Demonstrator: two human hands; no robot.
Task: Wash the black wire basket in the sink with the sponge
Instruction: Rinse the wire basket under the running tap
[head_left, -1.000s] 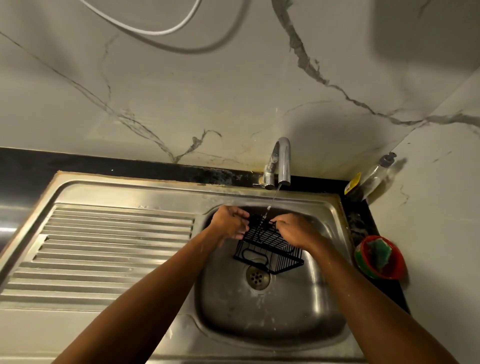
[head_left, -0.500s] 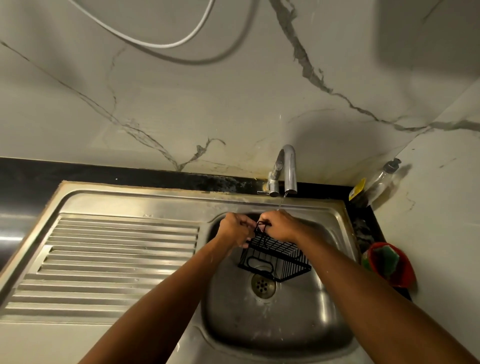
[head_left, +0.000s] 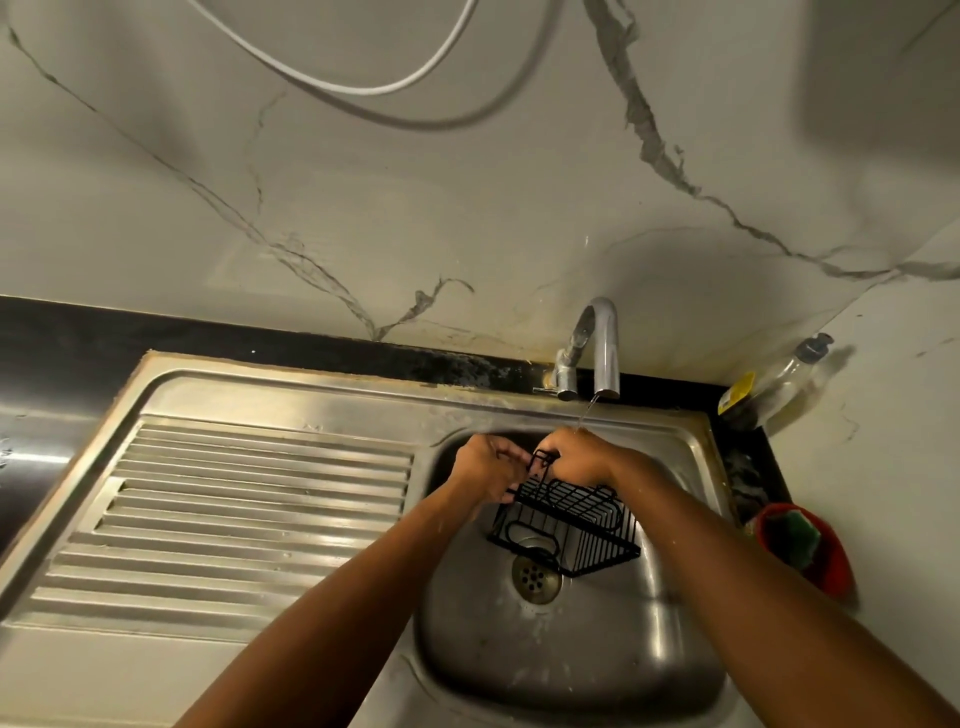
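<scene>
A black wire basket (head_left: 569, 525) hangs tilted over the steel sink bowl (head_left: 571, 654), above the drain (head_left: 536, 578). My left hand (head_left: 485, 470) grips its far left end. My right hand (head_left: 574, 457) grips the far top edge next to it, and a thin stream from the tap (head_left: 602, 348) falls onto this hand. A green sponge (head_left: 795, 535) lies in a red bowl (head_left: 826, 561) on the counter to the right of the sink, away from both hands.
A ribbed steel draining board (head_left: 234, 519) fills the left half. A dish soap bottle (head_left: 774, 384) leans in the back right corner. Marble wall stands behind and to the right. A white cable (head_left: 363, 85) hangs on the wall.
My right hand has slid left along the basket's far edge until it is next to my left hand. The basket has tilted a little. Water keeps running.
</scene>
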